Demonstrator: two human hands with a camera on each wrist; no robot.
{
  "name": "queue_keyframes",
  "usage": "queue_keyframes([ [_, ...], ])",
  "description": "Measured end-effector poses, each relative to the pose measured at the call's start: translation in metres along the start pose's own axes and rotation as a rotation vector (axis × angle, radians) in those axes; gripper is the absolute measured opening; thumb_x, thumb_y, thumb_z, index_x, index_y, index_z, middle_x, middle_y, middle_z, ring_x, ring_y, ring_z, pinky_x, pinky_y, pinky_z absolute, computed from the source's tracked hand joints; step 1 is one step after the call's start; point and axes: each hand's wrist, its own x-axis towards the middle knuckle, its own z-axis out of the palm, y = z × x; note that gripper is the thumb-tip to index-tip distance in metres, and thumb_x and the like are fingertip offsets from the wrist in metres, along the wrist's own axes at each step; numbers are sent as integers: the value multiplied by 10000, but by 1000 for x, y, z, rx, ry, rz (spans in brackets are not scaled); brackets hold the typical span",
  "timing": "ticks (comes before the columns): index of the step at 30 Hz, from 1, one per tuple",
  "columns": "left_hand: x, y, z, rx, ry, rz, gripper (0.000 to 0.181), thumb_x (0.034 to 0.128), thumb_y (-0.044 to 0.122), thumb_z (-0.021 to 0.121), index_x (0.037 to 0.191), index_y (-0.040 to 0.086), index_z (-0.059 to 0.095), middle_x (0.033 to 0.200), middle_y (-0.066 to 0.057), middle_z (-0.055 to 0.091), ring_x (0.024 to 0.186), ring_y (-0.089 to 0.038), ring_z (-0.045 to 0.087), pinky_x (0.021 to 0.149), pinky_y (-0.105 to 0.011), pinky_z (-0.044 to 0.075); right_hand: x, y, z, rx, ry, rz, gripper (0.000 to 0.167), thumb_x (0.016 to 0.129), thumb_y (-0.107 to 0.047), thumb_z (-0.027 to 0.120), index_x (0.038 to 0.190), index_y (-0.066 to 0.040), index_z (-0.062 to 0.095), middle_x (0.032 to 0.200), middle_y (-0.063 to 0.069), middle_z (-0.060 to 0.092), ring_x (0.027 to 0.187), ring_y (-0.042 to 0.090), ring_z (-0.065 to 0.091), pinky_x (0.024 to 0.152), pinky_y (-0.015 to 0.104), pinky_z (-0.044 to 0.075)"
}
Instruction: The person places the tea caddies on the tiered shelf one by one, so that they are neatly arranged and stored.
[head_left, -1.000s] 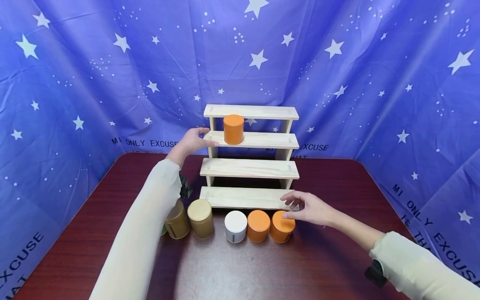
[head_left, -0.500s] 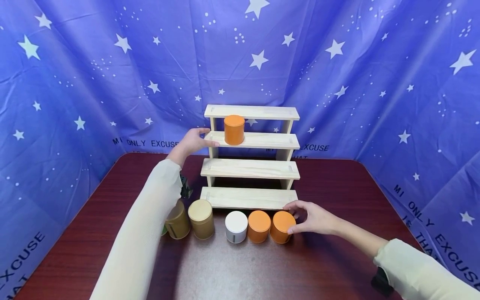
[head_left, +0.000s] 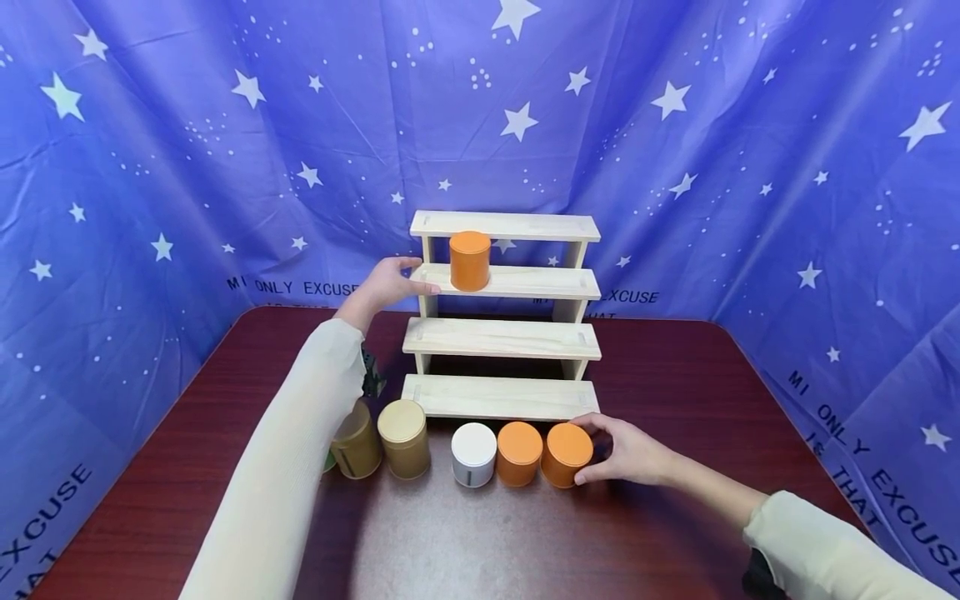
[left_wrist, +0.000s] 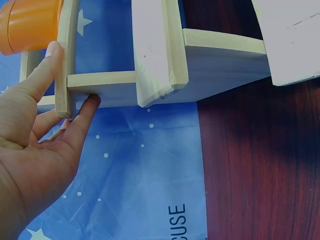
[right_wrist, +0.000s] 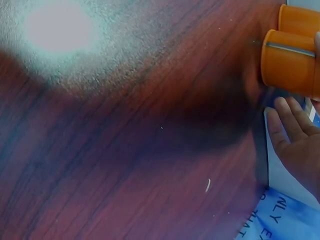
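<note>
At the left end of a stepped wooden display shelf (head_left: 502,337), my left hand (head_left: 386,283) holds the second board from the top. Its thumb lies on the board's front edge in the left wrist view, with fingers behind and under it. An orange tin (head_left: 470,265) stands on that board, just right of the thumb. My right hand (head_left: 633,452) is around the right-hand orange tin (head_left: 567,457) on the table, thumb at its front and a finger at its back. In the right wrist view, the other fingers (right_wrist: 290,117) extend free beside this tin.
Left of the right-hand tin stand another orange tin (head_left: 519,455), a white tin (head_left: 473,456) and two gold tins (head_left: 403,440), partly behind the left sleeve. A green item (head_left: 329,462) is mostly hidden there. A blue starry cloth (head_left: 675,167) surrounds the dark red table (head_left: 480,550).
My right hand has come down from above the right-hand orange tin and closed its thumb and finger around its side. My left hand has stayed on the shelf.
</note>
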Motion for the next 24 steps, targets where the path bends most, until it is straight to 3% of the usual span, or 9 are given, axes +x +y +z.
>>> queue_keyframes([
  [9, 1, -2, 2, -17, 9, -2, 796, 794, 351, 742, 1441, 85, 362, 1509, -124, 327, 1410, -298, 261, 1140, -458, 270, 1, 5, 9, 18, 15, 4, 701, 676, -311, 837, 1255, -82, 517, 1068, 32, 620, 926, 14, 552, 730, 202, 504],
  [24, 0, -1, 1, -5, 4, -17, 812, 787, 371, 744, 1445, 95, 357, 1517, -123, 311, 1417, -300, 244, 1143, -466, 261, -2, 12, 20, 86, 66, 27, 722, 677, -287, 838, 1268, -45, 500, 1110, 96, 615, 936, -7, 547, 739, 225, 533],
])
